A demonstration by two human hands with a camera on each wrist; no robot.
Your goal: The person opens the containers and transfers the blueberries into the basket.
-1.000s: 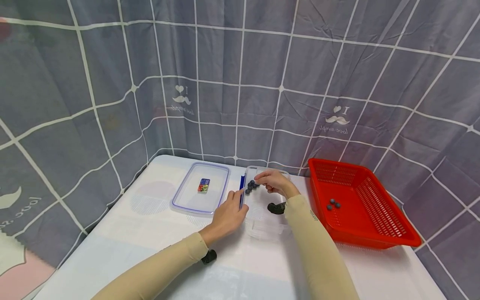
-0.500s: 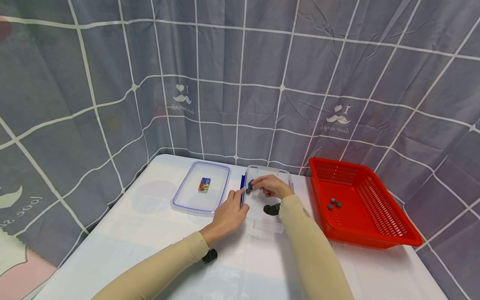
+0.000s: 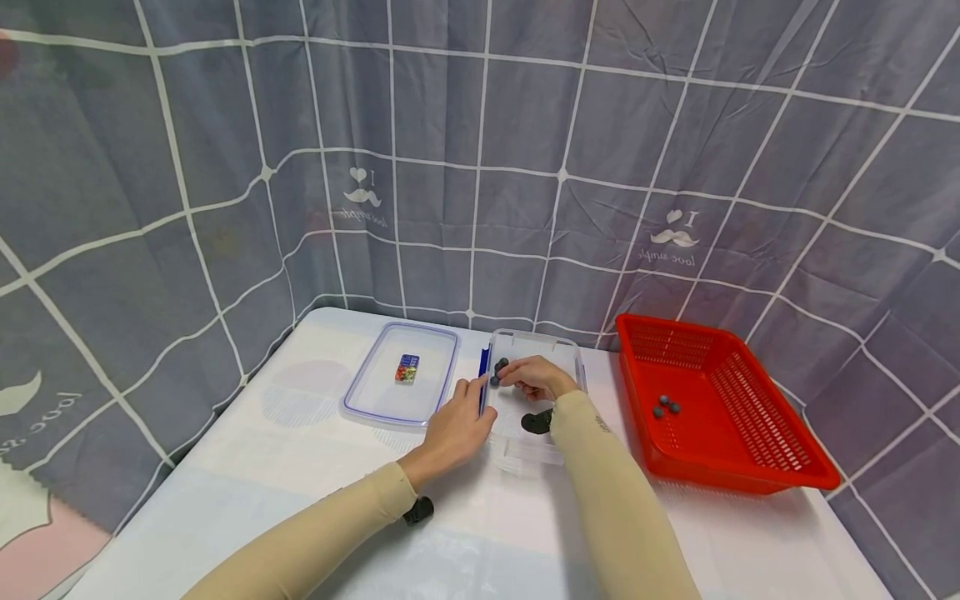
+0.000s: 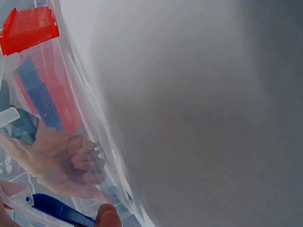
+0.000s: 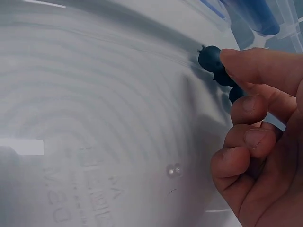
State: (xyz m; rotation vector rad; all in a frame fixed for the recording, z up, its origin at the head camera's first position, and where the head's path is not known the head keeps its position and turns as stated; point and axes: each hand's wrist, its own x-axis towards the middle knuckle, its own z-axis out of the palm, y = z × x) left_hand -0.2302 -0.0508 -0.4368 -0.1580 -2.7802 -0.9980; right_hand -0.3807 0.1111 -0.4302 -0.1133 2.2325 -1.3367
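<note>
Left hand (image 3: 450,433): fingers apart, touching the clear container's (image 3: 536,336) blue clip (image 4: 57,208).
Right hand (image 3: 536,379): thumb against one berry; whether the grip pinches it, I cannot tell.
Dark berries (image 5: 209,57): inside the container, right at the grip's fingertips.
Since a second ago: right hand shifted left.
Right wrist view: embossed floor lettering, unreadable from the head.
Red basket (image 3: 708,475): three berries (image 3: 664,407), lying as before.
</note>
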